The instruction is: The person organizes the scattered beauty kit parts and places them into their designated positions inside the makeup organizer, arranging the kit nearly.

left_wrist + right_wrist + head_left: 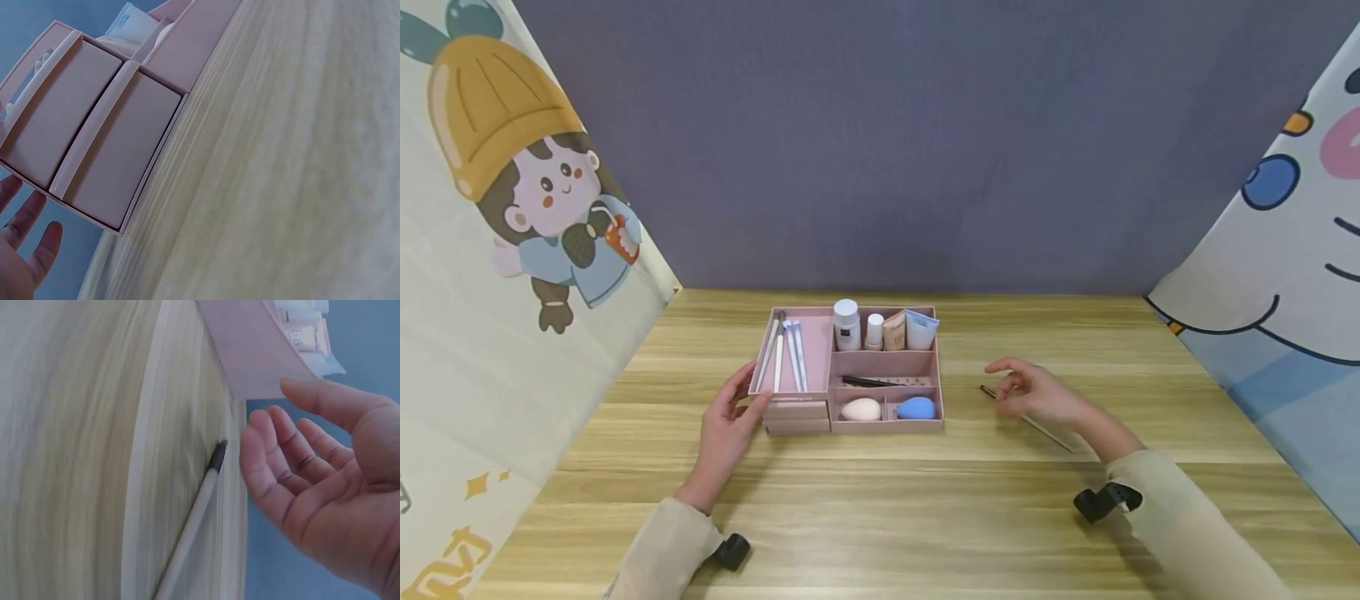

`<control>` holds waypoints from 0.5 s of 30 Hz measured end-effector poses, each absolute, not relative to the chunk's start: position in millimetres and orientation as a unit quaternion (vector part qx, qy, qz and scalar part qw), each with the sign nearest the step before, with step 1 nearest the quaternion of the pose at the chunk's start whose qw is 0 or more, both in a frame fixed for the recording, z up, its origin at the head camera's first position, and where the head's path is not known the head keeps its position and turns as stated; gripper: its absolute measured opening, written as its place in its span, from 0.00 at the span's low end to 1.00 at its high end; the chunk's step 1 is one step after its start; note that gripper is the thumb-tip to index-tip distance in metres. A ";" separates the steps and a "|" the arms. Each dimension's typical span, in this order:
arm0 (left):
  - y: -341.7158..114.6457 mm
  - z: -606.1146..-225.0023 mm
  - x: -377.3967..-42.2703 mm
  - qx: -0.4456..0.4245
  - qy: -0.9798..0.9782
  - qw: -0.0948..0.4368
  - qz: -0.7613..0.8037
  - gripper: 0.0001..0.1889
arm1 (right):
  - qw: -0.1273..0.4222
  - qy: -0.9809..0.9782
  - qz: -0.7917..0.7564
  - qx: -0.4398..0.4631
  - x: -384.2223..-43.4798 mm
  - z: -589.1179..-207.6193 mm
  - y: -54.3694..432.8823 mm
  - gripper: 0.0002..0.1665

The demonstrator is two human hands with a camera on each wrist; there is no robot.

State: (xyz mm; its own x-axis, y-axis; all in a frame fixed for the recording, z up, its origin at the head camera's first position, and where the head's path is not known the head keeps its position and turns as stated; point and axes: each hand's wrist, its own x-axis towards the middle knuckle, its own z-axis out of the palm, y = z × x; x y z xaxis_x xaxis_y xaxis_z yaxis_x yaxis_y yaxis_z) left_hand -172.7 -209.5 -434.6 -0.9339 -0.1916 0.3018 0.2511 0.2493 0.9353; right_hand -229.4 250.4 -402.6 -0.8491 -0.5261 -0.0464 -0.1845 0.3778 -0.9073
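Observation:
My left hand (724,425) rests at the near left corner of a pink makeup organizer (886,364), its fingers along the side. In the left wrist view, loosely spread fingers (45,250) meet the edge beside two closed drawers (122,140). My right hand (1037,398) hovers over a slim pale makeup brush (1047,432) lying aslant on the table. The right wrist view shows the fingers loosely bent, nothing between them, just beside the brush's dark tip (219,456).
Several slim brushes (778,358) lie in the organizer's top left tray. A white bottle (847,327), a smaller bottle and two tubes (921,331) stand in the back compartment. A black pen-like item (868,382) lies mid-way; cream (861,409) and blue (916,407) makeup sponges sit in front.

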 end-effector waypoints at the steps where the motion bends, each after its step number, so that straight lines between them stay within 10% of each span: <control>1: -209.5 -434.7 -172.6 -0.020 -0.769 0.180 -0.612 0.27 | 0.166 0.818 -0.506 -0.219 -230.1 -402.9 252.2 0.38; 15: -209.6 -433.5 -171.1 -0.030 -0.770 0.181 -0.611 0.27 | 0.151 0.867 -0.420 -0.222 -232.5 -402.7 266.2 0.40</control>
State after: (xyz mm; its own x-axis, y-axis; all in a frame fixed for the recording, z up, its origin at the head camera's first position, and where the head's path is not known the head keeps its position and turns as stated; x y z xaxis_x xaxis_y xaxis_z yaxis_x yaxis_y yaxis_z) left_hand -171.1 -209.6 -433.5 -0.9328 -0.1748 0.3153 0.2674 0.2510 0.9303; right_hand -232.5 266.2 -402.7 -0.8556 -0.5120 -0.0760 -0.2574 0.5481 -0.7958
